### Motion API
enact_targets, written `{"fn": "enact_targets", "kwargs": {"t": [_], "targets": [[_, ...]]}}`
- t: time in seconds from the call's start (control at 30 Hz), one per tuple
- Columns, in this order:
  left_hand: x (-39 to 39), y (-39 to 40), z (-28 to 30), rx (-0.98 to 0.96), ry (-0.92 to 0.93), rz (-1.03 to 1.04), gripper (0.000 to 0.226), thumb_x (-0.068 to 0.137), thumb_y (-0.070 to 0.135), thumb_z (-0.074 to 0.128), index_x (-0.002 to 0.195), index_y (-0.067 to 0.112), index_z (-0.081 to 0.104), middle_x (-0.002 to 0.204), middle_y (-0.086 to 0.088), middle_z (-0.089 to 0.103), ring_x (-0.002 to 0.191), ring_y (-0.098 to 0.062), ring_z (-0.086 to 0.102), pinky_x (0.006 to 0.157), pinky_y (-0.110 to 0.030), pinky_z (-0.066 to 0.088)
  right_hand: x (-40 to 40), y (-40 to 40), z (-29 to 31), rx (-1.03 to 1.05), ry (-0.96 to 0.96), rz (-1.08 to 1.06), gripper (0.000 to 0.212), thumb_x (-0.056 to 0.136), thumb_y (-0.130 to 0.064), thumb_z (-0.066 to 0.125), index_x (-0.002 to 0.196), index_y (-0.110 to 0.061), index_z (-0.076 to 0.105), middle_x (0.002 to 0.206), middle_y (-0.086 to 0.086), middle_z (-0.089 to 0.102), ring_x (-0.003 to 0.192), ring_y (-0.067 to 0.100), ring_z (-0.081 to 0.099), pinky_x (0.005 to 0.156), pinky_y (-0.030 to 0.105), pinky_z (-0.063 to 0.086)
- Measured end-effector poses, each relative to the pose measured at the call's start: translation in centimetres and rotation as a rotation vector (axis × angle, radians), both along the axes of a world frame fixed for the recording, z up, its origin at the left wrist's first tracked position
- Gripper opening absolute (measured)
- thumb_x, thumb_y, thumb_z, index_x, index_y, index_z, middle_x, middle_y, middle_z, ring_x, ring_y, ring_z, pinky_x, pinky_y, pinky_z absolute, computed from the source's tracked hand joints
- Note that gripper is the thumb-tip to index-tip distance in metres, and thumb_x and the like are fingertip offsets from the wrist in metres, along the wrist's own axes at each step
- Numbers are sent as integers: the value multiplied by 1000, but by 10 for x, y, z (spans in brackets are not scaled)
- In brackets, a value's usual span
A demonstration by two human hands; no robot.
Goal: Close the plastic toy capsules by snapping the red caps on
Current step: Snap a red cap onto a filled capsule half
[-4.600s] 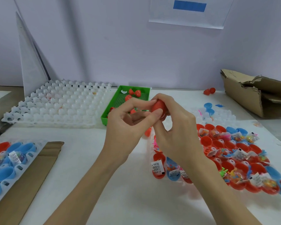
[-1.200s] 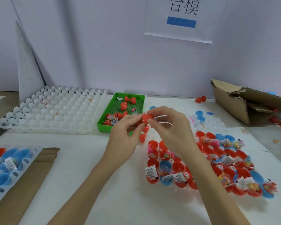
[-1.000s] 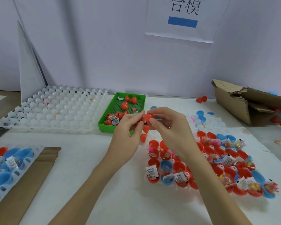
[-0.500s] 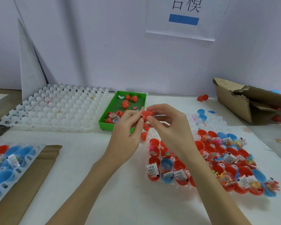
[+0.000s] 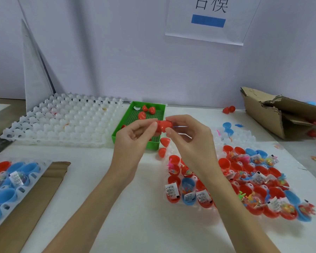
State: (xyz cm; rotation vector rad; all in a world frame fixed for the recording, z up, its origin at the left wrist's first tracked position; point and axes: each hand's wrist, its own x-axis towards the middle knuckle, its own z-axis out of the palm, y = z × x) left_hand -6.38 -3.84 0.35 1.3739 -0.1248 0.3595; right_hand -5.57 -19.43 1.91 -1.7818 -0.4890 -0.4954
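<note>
White tabletop [image 5: 139, 225], pale wall behind. Item: red capsule [image 5: 163, 126], held above the table's middle, in front of the green tray [image 5: 154, 143]; my left hand [image 5: 133, 136] pinches one end, my right hand [image 5: 188, 137] pinches the other, fingertips clamped on it. Item: clear tray [image 5: 224, 139] of open red and blue capsule halves, right. Item: empty white tray [image 5: 66, 123], left. Item: torn cardboard box [image 5: 274, 115], far right.

Both bare forearms enter from the bottom edge and converge at frame centre. Left hand [image 5: 133, 136] palm-right, thumb and curled fingers pinching inward. Right hand [image 5: 188, 137] mirrors it, thumb and index pinched, fingertips of the two hands nearly touching.
</note>
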Motion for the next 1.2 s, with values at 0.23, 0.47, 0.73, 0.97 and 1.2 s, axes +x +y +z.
{"fn": "enact_targets", "kwargs": {"t": [0.23,0.47,0.73,0.97,1.2], "targets": [[-4,-2,2,78,-108,-19,26,88,10,81,112,15,75,103,3,79,98,-14,75,86,-19,56,2,-4,4,-5,0,69,28,96,-10,69,109,-35,66,101,-29,70,101,0,69,80,8,52],[-5,1,5,83,-212,-52,27,88,2,80,113,12,74,106,-1,79,101,-17,75,89,-21,58,0,-6,6,78,-13,135,26,96,-3,67,117,-19,70,106,-12,74,105,11,71,85,16,55],[-4,7,5,97,-226,-44,24,87,7,83,107,21,78,101,3,80,97,-15,77,87,-20,58,-5,-2,4,4,-81,57,33,96,-8,67,124,-27,66,118,-12,72,111,1,68,94,15,52],[-4,7,4,55,-222,-60,24,87,7,83,106,23,80,103,1,80,98,-17,78,88,-22,59,-8,2,1,69,-43,26,35,98,-12,65,128,-29,64,119,-13,72,111,2,69,96,23,56],[-4,3,3,19,-176,-47,23,87,9,83,107,18,79,101,-1,80,97,-15,77,86,-20,58,-9,0,4,26,-50,9,36,96,-13,68,128,-29,63,118,-15,72,109,3,70,94,22,56]]}}
